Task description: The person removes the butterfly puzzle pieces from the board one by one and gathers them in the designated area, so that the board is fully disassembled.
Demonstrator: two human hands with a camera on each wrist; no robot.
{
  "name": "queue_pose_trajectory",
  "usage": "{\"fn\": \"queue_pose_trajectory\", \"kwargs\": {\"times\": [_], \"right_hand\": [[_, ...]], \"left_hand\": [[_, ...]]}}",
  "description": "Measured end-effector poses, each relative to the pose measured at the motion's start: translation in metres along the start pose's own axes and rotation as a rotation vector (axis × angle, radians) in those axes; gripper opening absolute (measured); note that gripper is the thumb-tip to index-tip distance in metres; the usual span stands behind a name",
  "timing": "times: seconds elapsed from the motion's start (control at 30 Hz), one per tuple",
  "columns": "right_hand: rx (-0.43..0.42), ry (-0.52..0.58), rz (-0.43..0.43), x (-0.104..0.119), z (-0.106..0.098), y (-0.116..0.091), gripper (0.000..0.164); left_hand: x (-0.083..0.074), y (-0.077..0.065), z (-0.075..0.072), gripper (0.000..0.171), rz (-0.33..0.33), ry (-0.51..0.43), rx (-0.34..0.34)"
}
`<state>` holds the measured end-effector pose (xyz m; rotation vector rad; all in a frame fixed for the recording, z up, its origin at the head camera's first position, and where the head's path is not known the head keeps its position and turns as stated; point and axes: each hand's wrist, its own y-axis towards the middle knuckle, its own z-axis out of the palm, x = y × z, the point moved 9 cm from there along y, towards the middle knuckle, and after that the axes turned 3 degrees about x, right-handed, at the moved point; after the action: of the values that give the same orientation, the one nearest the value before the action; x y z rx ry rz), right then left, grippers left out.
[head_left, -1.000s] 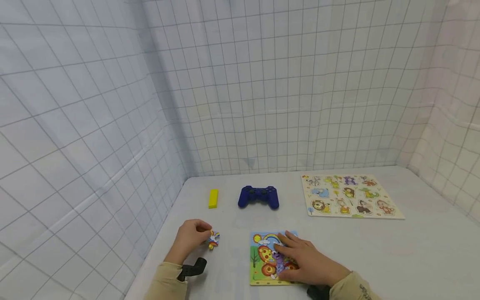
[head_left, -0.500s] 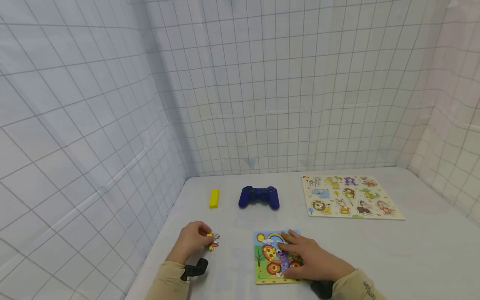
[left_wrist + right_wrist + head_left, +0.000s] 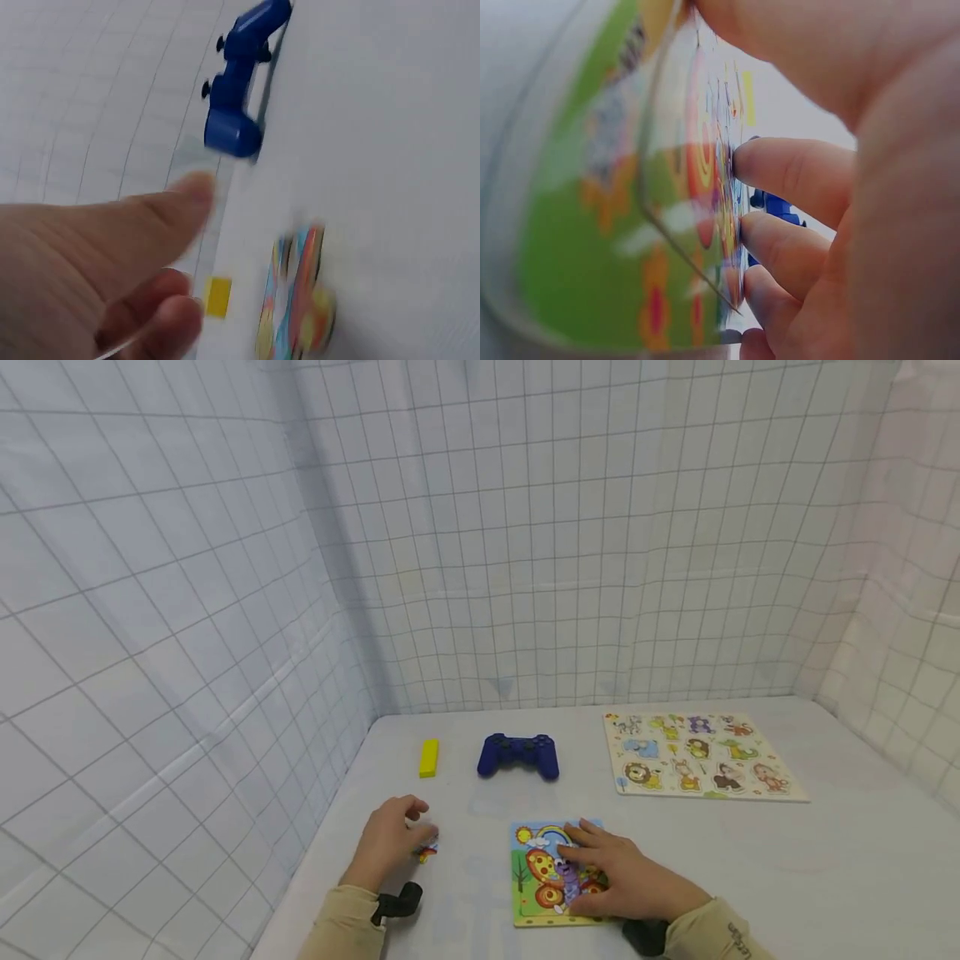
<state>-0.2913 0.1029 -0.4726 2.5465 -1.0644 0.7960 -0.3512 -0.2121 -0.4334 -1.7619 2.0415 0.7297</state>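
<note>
My left hand [image 3: 390, 839] hovers at the left with thumb and fingers apart. Close by its fingertips lies a small colourful piece [image 3: 427, 852], partly hidden by the hand. In the left wrist view this piece [image 3: 289, 300] stands apart from the thumb, blurred, in light blue, red and yellow. My right hand [image 3: 630, 877] rests with spread fingers on a butterfly puzzle board [image 3: 532, 897], covering its right part. The right wrist view has the fingertips [image 3: 754, 161] touching the board's face [image 3: 577, 255].
Behind the hands lie a yellow block [image 3: 428, 758] and a dark blue game controller [image 3: 518, 756]. An animal puzzle board [image 3: 705, 756] is at the back right. Gridded white cloth walls [image 3: 480, 568] rise behind the white table [image 3: 750, 868] and at both sides.
My left hand has let go of the small piece and spread its fingers. The butterfly puzzle board has slid slightly right under my right hand.
</note>
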Motion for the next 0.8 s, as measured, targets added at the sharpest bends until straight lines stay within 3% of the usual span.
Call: {"fn": "queue_pose_trajectory", "kwargs": {"times": [0.07,0.13,0.23,0.33,0.43,0.6,0.8], "right_hand": [[-0.002,0.007,-0.001,0.001,0.0,0.001,0.076],[-0.008,-0.001,0.005,0.001,0.0,0.001,0.076],[-0.012,-0.014,0.013,0.0,-0.001,0.001,0.076],[-0.008,-0.016,0.01,0.0,-0.001,0.001,0.076],[-0.003,-0.003,-0.003,0.001,0.0,0.002,0.074],[-0.049,-0.025,-0.002,0.003,-0.005,0.003,0.072],[-0.09,-0.08,0.147,-0.006,-0.011,0.002,0.075]], "left_hand": [[-0.018,0.0,0.009,0.027,0.049,-0.032,-0.01],[-0.046,-0.001,0.025,0.025,0.142,-0.094,0.025],[-0.089,-0.007,0.055,0.023,0.285,-0.163,0.146],[-0.115,-0.01,0.084,0.022,0.322,-0.158,0.26],[-0.121,-0.007,0.104,0.02,0.288,-0.089,0.3],[-0.113,-0.001,0.116,0.013,0.23,-0.101,0.258],[-0.109,0.0,0.12,0.008,0.238,-0.095,0.206]]}}
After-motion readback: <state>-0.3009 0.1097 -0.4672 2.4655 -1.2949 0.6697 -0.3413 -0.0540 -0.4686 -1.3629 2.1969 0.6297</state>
